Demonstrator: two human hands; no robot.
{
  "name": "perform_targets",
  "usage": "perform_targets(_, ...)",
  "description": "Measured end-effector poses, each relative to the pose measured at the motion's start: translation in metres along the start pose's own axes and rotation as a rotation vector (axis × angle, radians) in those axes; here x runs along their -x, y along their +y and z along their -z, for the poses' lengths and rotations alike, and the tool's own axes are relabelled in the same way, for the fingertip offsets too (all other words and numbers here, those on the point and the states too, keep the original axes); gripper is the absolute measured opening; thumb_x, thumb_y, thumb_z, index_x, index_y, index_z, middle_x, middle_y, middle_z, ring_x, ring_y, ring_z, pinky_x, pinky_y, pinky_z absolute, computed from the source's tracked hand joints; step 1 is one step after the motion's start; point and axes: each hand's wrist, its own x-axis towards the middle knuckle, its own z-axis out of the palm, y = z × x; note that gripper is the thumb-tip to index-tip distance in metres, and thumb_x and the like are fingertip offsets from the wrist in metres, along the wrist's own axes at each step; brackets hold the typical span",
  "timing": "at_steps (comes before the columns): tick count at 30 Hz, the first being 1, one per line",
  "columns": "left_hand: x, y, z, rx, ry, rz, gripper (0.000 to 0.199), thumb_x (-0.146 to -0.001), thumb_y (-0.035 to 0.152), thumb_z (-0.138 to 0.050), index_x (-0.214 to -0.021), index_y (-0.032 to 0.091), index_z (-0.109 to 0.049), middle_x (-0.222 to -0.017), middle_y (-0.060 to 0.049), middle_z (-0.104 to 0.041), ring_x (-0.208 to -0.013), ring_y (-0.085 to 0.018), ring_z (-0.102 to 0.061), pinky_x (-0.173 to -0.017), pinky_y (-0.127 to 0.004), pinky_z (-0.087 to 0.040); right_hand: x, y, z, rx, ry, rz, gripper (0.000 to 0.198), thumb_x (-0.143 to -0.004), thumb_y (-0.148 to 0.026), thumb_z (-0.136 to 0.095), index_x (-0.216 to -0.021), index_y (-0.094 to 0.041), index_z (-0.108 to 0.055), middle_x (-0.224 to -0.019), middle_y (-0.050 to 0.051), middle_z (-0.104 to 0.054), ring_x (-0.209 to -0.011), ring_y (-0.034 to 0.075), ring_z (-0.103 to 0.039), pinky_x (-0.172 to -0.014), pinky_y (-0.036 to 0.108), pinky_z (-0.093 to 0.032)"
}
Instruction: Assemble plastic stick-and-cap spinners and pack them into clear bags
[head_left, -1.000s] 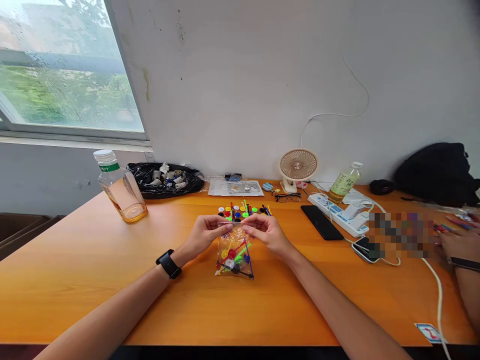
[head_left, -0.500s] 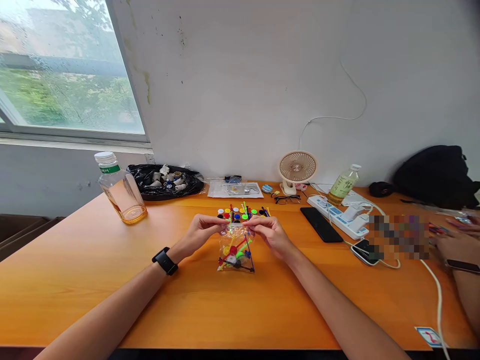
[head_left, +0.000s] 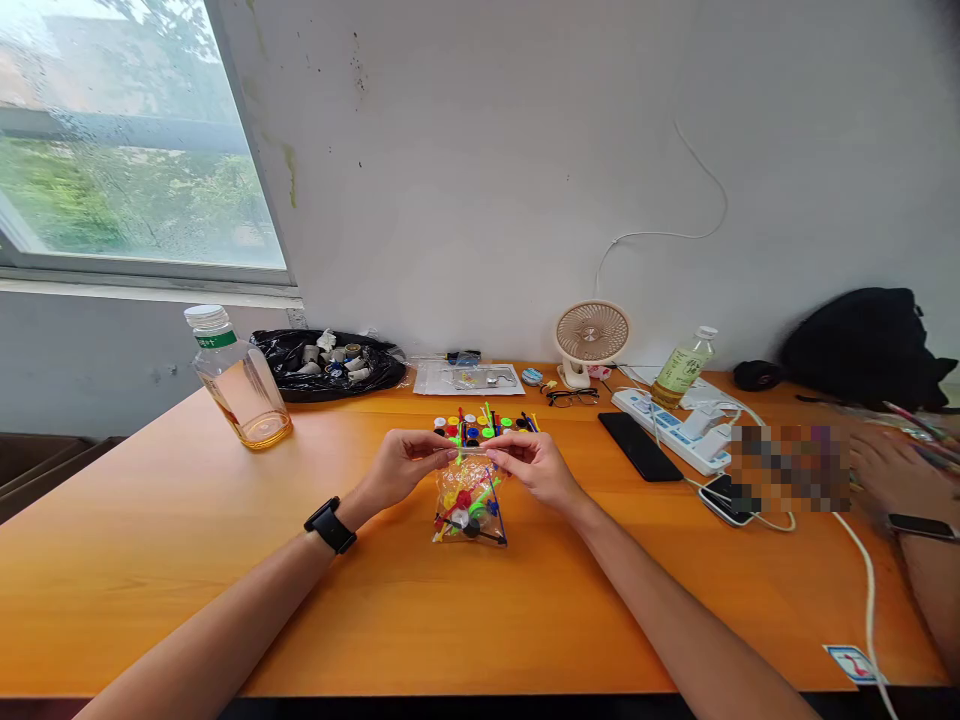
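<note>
Clear bag pinched at its top edge by both hands

The writing is scant. On the large bottle (head_left: 240,390) at the left, a green band carries pale Chinese characters; the last looks like 叶, the rest turns out of sight. The small bottle (head_left: 679,372) at the right has a pale green label with dark characters too small to read. A round badge sits at the centre of the fan (head_left: 592,333), illegible from here. Near the front edge of the table (head_left: 150,580), a sticker (head_left: 853,664) shows a reddish figure within a blue border.

The left hand (head_left: 407,468) and right hand (head_left: 537,470) face each other, each grasping an upper corner of the bag (head_left: 471,505) between thumb and fingertips, thumbs on the near side, fingers curled. Both forearms slant inward from the lower corners; a black watch (head_left: 330,525) circles the left wrist. The bag hangs between the hands, in front of the body, with coloured discs and sticks inside; whether its bottom touches the table cannot be told. Just behind it lie loose discs (head_left: 472,433) and sticks (head_left: 532,422). At the far right is another person's hand (head_left: 889,472), partly blurred.
</note>
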Motion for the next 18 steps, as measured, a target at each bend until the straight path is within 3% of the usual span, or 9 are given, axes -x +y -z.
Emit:
perform_targets(4,-0.002,0.005,0.007,-0.012,-0.017,-0.042,0.033,-0.083,0.044,-0.087,-0.086,0.014,-0.076,-0.079,-0.006,-0.075,-0.070,-0.014,-0.067,-0.066,-0.024,-0.054,0.000,0.001,0.002,-0.023,0.005,0.067,0.019,-0.083,-0.032,-0.078,-0.098,-0.027,-0.088,-0.079,0.005,-0.071,-0.075,0.017,-0.057,-0.066,0.029,-0.044)
perform_targets(9,0.001,0.013,0.007,0.057,0.001,-0.008,0.033,-0.083,0.046,-0.087,-0.090,0.015,-0.080,-0.087,-0.009,-0.079,-0.079,-0.018,-0.071,-0.075,-0.028,-0.057,0.002,-0.003,0.003,-0.076,0.004,0.070,0.020,-0.085,-0.029,-0.071,-0.095,-0.028,-0.089,-0.085,0.006,-0.067,-0.080,0.018,-0.057,-0.068,0.030,-0.045)
perform_targets(13,0.005,0.015,0.003,0.065,0.059,0.049,0.031,-0.079,0.044,-0.089,-0.088,0.015,-0.082,-0.086,-0.009,-0.080,-0.078,-0.018,-0.071,-0.073,-0.027,-0.057,0.003,-0.007,0.005,-0.034,-0.019,0.096,0.022,-0.083,-0.025,-0.069,-0.092,-0.027,-0.089,-0.090,0.007,-0.068,-0.086,0.019,-0.060,-0.073,0.032,-0.048)
perform_targets(16,0.006,0.012,-0.003,0.079,0.074,0.046,0.031,-0.076,0.041,-0.093,-0.083,0.014,-0.079,-0.078,-0.006,-0.078,-0.069,-0.015,-0.069,-0.065,-0.024,-0.055,0.004,-0.008,0.004,-0.045,-0.050,0.102,0.019,-0.083,-0.027,-0.072,-0.094,-0.024,-0.087,-0.091,0.006,-0.070,-0.087,0.020,-0.062,-0.075,0.031,-0.049)
perform_targets(18,0.006,0.009,-0.006,0.096,0.063,0.012,0.032,-0.077,0.041,-0.092,-0.090,0.015,-0.079,-0.080,-0.006,-0.078,-0.070,-0.015,-0.069,-0.065,-0.025,-0.055,0.005,-0.008,0.001,-0.046,-0.053,0.068,0.022,-0.085,-0.034,-0.075,-0.102,-0.022,-0.084,-0.088,0.004,-0.070,-0.081,0.018,-0.062,-0.072,0.029,-0.049)
